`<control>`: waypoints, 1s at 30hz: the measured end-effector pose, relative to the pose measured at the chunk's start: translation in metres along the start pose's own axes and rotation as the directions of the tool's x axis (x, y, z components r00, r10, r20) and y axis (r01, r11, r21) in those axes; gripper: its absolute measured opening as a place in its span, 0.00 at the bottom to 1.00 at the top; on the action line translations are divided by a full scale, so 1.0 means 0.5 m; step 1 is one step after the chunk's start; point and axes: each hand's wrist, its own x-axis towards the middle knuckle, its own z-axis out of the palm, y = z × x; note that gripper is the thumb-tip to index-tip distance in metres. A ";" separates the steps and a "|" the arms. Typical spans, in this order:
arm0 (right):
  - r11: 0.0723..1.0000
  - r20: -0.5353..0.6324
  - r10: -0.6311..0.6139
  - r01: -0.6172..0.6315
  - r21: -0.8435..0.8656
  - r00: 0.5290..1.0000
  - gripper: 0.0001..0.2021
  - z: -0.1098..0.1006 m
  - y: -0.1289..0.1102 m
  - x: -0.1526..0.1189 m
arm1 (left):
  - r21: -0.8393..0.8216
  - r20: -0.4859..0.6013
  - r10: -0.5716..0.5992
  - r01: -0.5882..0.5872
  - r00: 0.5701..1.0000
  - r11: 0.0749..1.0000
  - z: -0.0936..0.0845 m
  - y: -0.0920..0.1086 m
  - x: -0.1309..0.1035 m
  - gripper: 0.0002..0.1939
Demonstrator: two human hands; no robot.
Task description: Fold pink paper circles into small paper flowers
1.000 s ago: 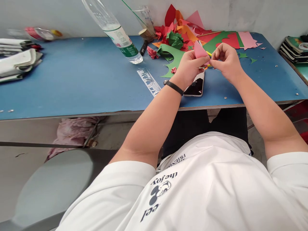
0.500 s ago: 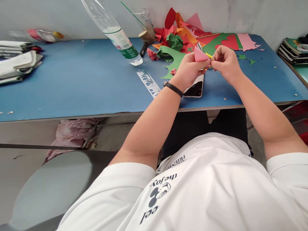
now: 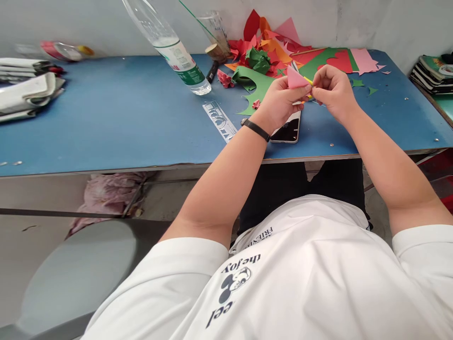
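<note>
A folded piece of pink paper (image 3: 296, 79) is pinched in my left hand (image 3: 281, 101), its pointed corner standing up above the thumb. My right hand (image 3: 332, 92) is closed, thumb and fingertips pressed together at the paper's right end, meeting the left fingertips. Just behind the paper shows a yellow part (image 3: 308, 80), perhaps a scissors handle; the hands hide most of it. Below my left hand a phone (image 3: 288, 130) lies on the blue table (image 3: 141, 123). Green cut paper (image 3: 260, 89) and a small crumpled pink piece (image 3: 256, 104) lie beside that hand.
Red, orange and pink paper scraps (image 3: 272, 47) heap against the wall, with a crumpled green piece (image 3: 257, 60). A tilted-looking water bottle (image 3: 186, 68), a glass (image 3: 217, 35) and a stencil ruler (image 3: 220, 122) are to the left. A grey stool (image 3: 78, 278) stands below the table.
Both hands stay nearly in place with the pink paper. My right fingertips have moved slightly against its end, and the view has shifted a little.
</note>
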 end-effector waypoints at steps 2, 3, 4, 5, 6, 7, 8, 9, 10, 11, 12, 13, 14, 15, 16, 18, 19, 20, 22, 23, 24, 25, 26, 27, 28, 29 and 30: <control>0.999 0.002 -0.015 0.015 -0.035 1.000 0.22 0.001 -0.005 0.001 | -0.043 0.006 -0.019 0.020 1.000 0.999 0.002 0.005 -0.004 0.16; 0.998 -0.011 -0.021 0.020 -0.052 1.000 0.23 0.000 -0.008 0.001 | -0.056 0.013 -0.028 0.029 1.000 0.998 0.002 0.007 -0.005 0.16; 0.998 -0.026 -0.023 0.021 -0.065 0.999 0.23 -0.001 -0.010 0.001 | -0.059 0.019 -0.037 0.038 0.999 0.997 0.002 0.008 -0.005 0.15; 0.997 -0.040 -0.020 0.017 -0.073 0.999 0.23 -0.002 -0.011 0.002 | -0.056 0.025 -0.048 0.049 0.999 0.997 0.000 0.009 -0.004 0.13; 0.997 -0.050 -0.015 0.011 -0.077 0.999 0.22 -0.004 -0.011 0.003 | -0.048 0.033 -0.061 0.063 0.998 0.997 -0.002 0.008 -0.003 0.12; 0.997 -0.056 -0.014 0.009 -0.079 0.998 0.21 -0.006 -0.008 0.004 | -0.045 0.040 -0.074 0.076 0.996 0.996 -0.005 0.006 -0.001 0.12; 0.997 -0.059 -0.019 0.015 -0.080 0.998 0.20 -0.008 -0.004 0.005 | -0.045 0.050 -0.086 0.088 0.995 0.995 -0.008 0.003 0.001 0.11; 0.996 -0.059 -0.032 0.027 -0.082 0.998 0.19 -0.011 0.002 0.006 | -0.048 0.060 -0.091 0.094 0.994 0.994 -0.012 0.001 0.004 0.11; 0.996 -0.062 -0.047 0.042 -0.084 0.997 0.18 -0.013 0.008 0.007 | -0.051 0.069 -0.090 0.093 0.994 0.994 -0.015 -0.002 0.006 0.11; 0.995 -0.069 -0.062 0.056 -0.088 0.996 0.17 -0.016 0.014 0.008 | -0.054 0.079 -0.084 0.088 0.993 0.995 -0.018 -0.003 0.008 0.10; 0.994 -0.073 -0.070 0.063 -0.093 0.995 0.16 -0.018 0.019 0.009 | -0.060 0.095 -0.078 0.084 0.992 0.995 -0.021 -0.004 0.009 0.10; 0.993 -0.082 -0.072 0.064 -0.099 0.994 0.16 -0.020 0.024 0.010 | -0.074 0.117 -0.074 0.083 0.990 0.994 -0.024 -0.004 0.009 0.10; 0.993 -0.091 -0.069 0.060 -0.102 0.994 0.15 -0.021 0.026 0.010 | -0.093 0.141 -0.069 0.083 0.988 0.992 -0.026 -0.002 0.009 0.11; 0.994 -0.098 -0.062 0.052 -0.097 0.993 0.14 -0.022 0.028 0.010 | -0.115 0.160 -0.070 0.089 0.985 0.989 -0.028 0.001 0.008 0.13; 0.995 -0.101 -0.054 0.045 -0.086 0.993 0.14 -0.023 0.027 0.009 | -0.136 0.174 -0.075 0.099 0.982 0.986 -0.029 0.004 0.008 0.15; 0.998 -0.096 -0.047 0.042 -0.052 0.994 0.11 -0.022 0.022 0.007 | -0.145 0.168 -0.095 0.120 0.981 0.982 -0.030 0.009 0.008 0.15; 0.999 -0.100 -0.034 0.033 -0.019 0.994 0.10 -0.021 0.017 0.006 | -0.137 0.152 -0.109 0.130 0.982 0.982 -0.030 0.010 0.008 0.14; 1.000 -0.104 -0.006 0.008 0.020 0.995 0.10 -0.020 0.011 0.006 | -0.124 0.130 -0.119 0.135 0.984 0.983 -0.030 0.010 0.009 0.13; 0.993 -0.113 0.086 -0.076 0.088 0.990 0.11 -0.016 0.000 0.004 | -0.086 0.092 -0.099 0.107 0.991 0.991 -0.029 0.006 0.012 0.11; 0.984 -0.105 0.148 -0.135 0.115 0.983 0.13 -0.015 -0.005 0.003 | -0.060 0.078 -0.068 0.073 0.995 0.996 -0.028 0.002 0.012 0.09; 0.972 -0.083 0.207 -0.195 0.134 0.975 0.18 -0.014 -0.010 0.001 | -0.022 0.065 -0.026 0.027 0.998 0.999 -0.026 -0.001 0.013 0.06; 0.960 -0.049 0.249 -0.240 0.144 0.967 0.23 -0.014 -0.013 0.000 | 0.032 0.049 0.022 -0.023 0.999 0.999 -0.024 -0.004 0.012 0.05; 0.952 -0.015 0.271 -0.266 0.153 0.962 0.25 -0.015 -0.015 -0.002 | 0.098 0.028 0.068 -0.070 0.997 0.993 -0.021 -0.007 0.011 0.06; 0.945 0.017 0.284 -0.283 0.164 0.959 0.26 -0.016 -0.016 -0.005 | 0.167 0.001 0.106 -0.104 0.994 0.980 -0.017 -0.008 0.008 0.07; 0.942 0.039 0.285 -0.288 0.170 0.958 0.24 -0.017 -0.016 -0.007 | 0.230 -0.031 0.137 -0.126 0.990 0.965 -0.014 -0.007 0.006 0.09; 0.944 0.048 0.278 -0.282 0.169 0.959 0.21 -0.019 -0.016 -0.009 | 0.276 -0.052 0.162 -0.142 0.985 0.951 -0.011 -0.006 0.003 0.11; 0.949 0.047 0.268 -0.272 0.157 0.962 0.18 -0.020 -0.014 -0.011 | 0.301 -0.065 0.182 -0.155 0.981 0.941 -0.008 -0.004 0.001 0.12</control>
